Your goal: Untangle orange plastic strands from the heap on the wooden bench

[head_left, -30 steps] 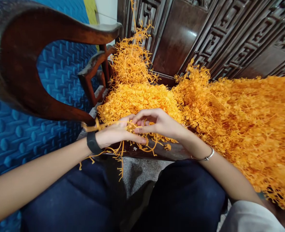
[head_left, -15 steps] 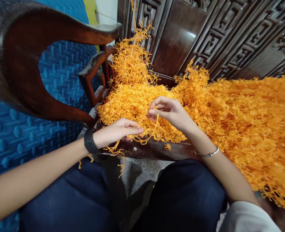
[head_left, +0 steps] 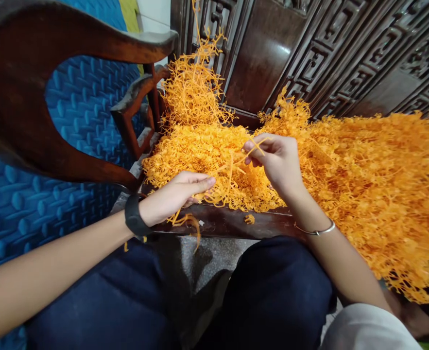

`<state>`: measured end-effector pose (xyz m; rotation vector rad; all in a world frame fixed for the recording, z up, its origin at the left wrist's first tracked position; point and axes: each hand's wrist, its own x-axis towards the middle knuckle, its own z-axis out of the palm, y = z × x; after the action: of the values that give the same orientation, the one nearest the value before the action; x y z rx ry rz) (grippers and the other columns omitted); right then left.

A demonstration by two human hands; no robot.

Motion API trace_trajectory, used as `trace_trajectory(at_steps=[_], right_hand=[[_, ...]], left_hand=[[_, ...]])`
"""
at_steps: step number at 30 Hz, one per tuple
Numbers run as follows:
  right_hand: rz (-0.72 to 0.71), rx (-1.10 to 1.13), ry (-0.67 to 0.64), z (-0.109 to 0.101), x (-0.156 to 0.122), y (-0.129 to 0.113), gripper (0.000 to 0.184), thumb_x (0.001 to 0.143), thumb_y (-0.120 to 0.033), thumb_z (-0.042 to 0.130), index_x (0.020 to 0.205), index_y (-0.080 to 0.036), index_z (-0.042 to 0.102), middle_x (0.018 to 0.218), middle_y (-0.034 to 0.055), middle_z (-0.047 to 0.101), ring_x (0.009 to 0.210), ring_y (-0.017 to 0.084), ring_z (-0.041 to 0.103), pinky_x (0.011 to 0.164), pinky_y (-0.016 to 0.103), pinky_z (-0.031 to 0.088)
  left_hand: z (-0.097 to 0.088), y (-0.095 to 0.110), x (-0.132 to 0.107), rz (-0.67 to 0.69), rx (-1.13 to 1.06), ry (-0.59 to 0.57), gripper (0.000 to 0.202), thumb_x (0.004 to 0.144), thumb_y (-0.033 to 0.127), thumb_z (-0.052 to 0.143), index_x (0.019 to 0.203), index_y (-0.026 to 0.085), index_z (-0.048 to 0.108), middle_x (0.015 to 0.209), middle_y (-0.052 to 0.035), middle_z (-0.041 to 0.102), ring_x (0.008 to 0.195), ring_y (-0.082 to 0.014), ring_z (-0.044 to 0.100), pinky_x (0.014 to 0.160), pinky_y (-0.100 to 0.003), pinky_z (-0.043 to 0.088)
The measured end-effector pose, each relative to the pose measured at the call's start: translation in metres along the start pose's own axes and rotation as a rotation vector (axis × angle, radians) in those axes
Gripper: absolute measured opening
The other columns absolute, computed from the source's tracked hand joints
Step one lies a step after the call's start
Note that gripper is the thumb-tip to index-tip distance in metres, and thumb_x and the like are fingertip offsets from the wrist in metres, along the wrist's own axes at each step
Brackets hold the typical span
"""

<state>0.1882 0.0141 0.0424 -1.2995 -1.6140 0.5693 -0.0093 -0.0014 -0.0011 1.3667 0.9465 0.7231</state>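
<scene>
My left hand (head_left: 180, 192) is closed, thumb against fingers, around orange branching plastic strands whose loose ends (head_left: 190, 221) dangle below the palm. To its right and slightly higher, my right hand (head_left: 280, 158) pinches a thin orange strand (head_left: 232, 165) between thumb and fingertips. That strand reaches across the gap between both hands. Behind and beneath them lies a heap of orange branching pieces (head_left: 196, 150) on a dark wooden seat (head_left: 225, 221). Exactly where the strands join inside my left hand is hidden.
A far larger orange pile (head_left: 378, 184) spreads along the right. One small orange clump (head_left: 249, 219) rests on the seat's front edge. A curved wooden armrest (head_left: 13, 107) stands at left above a blue textured mat (head_left: 90, 107). The carved wooden backrest (head_left: 258, 53) rises behind.
My right hand has moved right and slightly up, away from the left, drawing the strand out between them. My left hand stays near its place, and the dangling ends swing.
</scene>
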Motion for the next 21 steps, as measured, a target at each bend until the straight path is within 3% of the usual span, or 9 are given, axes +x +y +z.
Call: trace_trajectory(at_steps=[5, 9, 11, 14, 16, 18, 21], right_hand=[[-0.098, -0.098, 0.091, 0.010, 0.004, 0.002, 0.023, 0.077, -0.027, 0.062, 0.057, -0.016, 0.056, 0.047, -0.0023, 0.055, 0.040, 0.004, 0.042, 0.041, 0.021, 0.031], [-0.166, -0.140, 0.112, 0.011, 0.017, 0.009, 0.027, 0.078, -0.035, 0.060, 0.058, -0.017, 0.057, 0.048, -0.0019, 0.054, 0.042, 0.005, 0.043, 0.043, 0.022, 0.032], [-0.158, -0.155, 0.196, -0.004, 0.031, 0.017, 0.029, 0.078, -0.039, 0.059, 0.060, -0.017, 0.058, 0.048, -0.0015, 0.052, 0.043, 0.006, 0.042, 0.043, 0.023, 0.032], [-0.124, -0.125, 0.467, -0.040, 0.052, 0.034, 0.033, 0.083, -0.041, 0.051, 0.060, -0.019, 0.056, 0.048, -0.0014, 0.049, 0.042, 0.006, 0.039, 0.043, 0.024, 0.029], [-0.144, -0.109, 0.538, -0.053, 0.057, 0.044, 0.027, 0.083, -0.037, 0.051, 0.066, -0.019, 0.060, 0.053, -0.0006, 0.052, 0.045, 0.008, 0.042, 0.046, 0.025, 0.032], [-0.172, -0.123, 0.391, -0.048, 0.056, 0.050, 0.014, 0.077, -0.030, 0.059, 0.074, -0.018, 0.066, 0.063, 0.0011, 0.061, 0.054, 0.010, 0.051, 0.053, 0.026, 0.039], [-0.246, -0.194, 0.176, -0.019, 0.054, 0.049, 0.015, 0.076, -0.024, 0.060, 0.084, -0.017, 0.070, 0.078, 0.0035, 0.066, 0.066, 0.013, 0.057, 0.063, 0.028, 0.044]], left_hand=[[0.003, 0.008, 0.001, -0.015, -0.085, 0.013, 0.021, 0.074, 0.032, 0.058, 0.063, 0.014, 0.056, 0.056, 0.0053, 0.041, 0.043, -0.0033, 0.028, 0.041, -0.018, 0.017], [0.002, 0.010, 0.002, -0.021, -0.142, 0.004, 0.021, 0.076, 0.030, 0.058, 0.064, 0.013, 0.052, 0.055, 0.0065, 0.037, 0.042, -0.0025, 0.025, 0.041, -0.019, 0.013], [0.002, 0.008, -0.002, -0.047, -0.155, 0.002, 0.024, 0.076, 0.031, 0.057, 0.061, 0.014, 0.048, 0.053, 0.0070, 0.034, 0.041, -0.0027, 0.023, 0.041, -0.019, 0.012], [0.003, 0.003, -0.016, -0.115, -0.172, -0.029, 0.032, 0.077, 0.036, 0.057, 0.057, 0.016, 0.042, 0.050, 0.0082, 0.027, 0.041, -0.0035, 0.019, 0.040, -0.020, 0.011], [0.007, 0.000, -0.023, -0.119, -0.180, -0.056, 0.032, 0.077, 0.037, 0.057, 0.057, 0.015, 0.043, 0.051, 0.0079, 0.028, 0.042, -0.0035, 0.021, 0.041, -0.019, 0.013], [0.011, -0.002, -0.027, -0.110, -0.178, -0.064, 0.029, 0.078, 0.035, 0.056, 0.060, 0.014, 0.048, 0.052, 0.0072, 0.033, 0.043, -0.0033, 0.024, 0.041, -0.019, 0.015], [0.015, -0.003, -0.026, -0.120, -0.176, -0.073, 0.025, 0.081, 0.033, 0.052, 0.066, 0.013, 0.053, 0.047, 0.0074, 0.037, 0.041, -0.0032, 0.027, 0.042, -0.019, 0.017]])
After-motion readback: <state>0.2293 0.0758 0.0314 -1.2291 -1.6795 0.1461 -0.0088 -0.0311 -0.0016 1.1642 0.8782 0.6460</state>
